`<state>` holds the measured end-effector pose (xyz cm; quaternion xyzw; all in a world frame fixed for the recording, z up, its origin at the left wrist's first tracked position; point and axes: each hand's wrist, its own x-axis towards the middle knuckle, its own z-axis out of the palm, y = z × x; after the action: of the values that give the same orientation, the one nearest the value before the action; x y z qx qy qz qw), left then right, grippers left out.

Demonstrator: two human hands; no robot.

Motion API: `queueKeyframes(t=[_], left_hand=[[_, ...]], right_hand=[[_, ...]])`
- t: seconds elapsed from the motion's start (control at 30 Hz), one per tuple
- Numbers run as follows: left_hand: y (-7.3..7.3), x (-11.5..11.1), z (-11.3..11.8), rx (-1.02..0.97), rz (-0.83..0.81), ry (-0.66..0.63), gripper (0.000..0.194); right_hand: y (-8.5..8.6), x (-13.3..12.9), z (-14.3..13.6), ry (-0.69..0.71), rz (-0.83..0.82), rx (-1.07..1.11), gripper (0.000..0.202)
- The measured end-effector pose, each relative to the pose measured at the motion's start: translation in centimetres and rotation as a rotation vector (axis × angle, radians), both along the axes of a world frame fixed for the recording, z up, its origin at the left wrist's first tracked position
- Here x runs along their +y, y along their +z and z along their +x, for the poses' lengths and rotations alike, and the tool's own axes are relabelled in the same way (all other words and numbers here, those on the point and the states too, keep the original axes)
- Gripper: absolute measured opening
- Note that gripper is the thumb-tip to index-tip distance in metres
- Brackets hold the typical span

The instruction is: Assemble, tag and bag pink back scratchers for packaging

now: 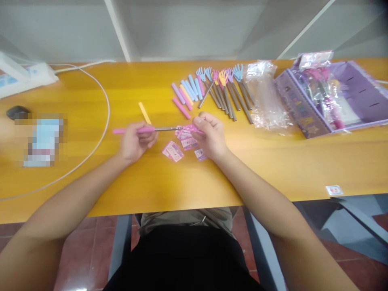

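Note:
A pink telescopic back scratcher [167,129] is stretched level between my two hands, its metal rod bare in the middle. My left hand [135,142] is closed around the pink tube-shaped handle at the rod's left end. Closed on the pink head end is my right hand [213,137], which partly hides the claw. Under the rod lie several small printed pink cards [173,151]. A loose yellow tube [144,112] rests just beyond my left hand. Farther back are several pink, purple, blue and yellow tubes [190,87] and several back scratchers without coloured handles [232,95].
Clear plastic bags [266,97] lie right of the back scratchers. A purple display box [315,127] holding wrapped pink items stands at the right. On the left are a white cable [108,105], a power strip [39,81], a dark mouse [18,112] and a blurred-out object [45,139].

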<state>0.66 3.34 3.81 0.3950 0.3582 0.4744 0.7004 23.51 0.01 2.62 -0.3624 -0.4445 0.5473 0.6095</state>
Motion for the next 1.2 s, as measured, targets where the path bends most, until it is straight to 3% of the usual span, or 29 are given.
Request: queueKeyframes(t=[0.2, 0.3, 0.47, 0.6, 0.83, 0.97, 1.2], left_hand=[[1.3, 1.3, 0.2, -0.085, -0.138, 0.248, 0.057], [1.3, 2.3, 0.0, -0.104, -0.138, 0.278, 0.057], [0.8, 4.0, -1.2, -0.149, -0.102, 0.284, 0.052], [1.2, 6.0, -3.1, -0.183, -0.059, 0.413, 0.044], [1.5, 8.5, -6.5, -0.207, -0.02, 0.496, 0.041], [1.4, 8.7, -6.7, -0.206, -0.025, 0.445, 0.041], [1.4, 8.7, -6.2, -0.217, -0.023, 0.464, 0.038]], right_hand=[[0.8, 1.7, 3.0, -0.244, 0.033, 0.178, 0.072], [1.1, 3.1, 5.6, -0.363, 0.003, 0.232, 0.069], [2.5, 4.6, 10.0, -0.642, -0.14, 0.383, 0.045], [3.1, 4.5, 14.1, -0.867, 0.001, 0.561, 0.043], [1.9, 3.3, 20.4, -1.023, 0.103, 0.828, 0.043], [1.1, 3.8, 20.9, -1.074, 0.074, 0.8, 0.043], [0.5, 4.1, 21.5, -1.097, 0.094, 0.738, 0.044]])
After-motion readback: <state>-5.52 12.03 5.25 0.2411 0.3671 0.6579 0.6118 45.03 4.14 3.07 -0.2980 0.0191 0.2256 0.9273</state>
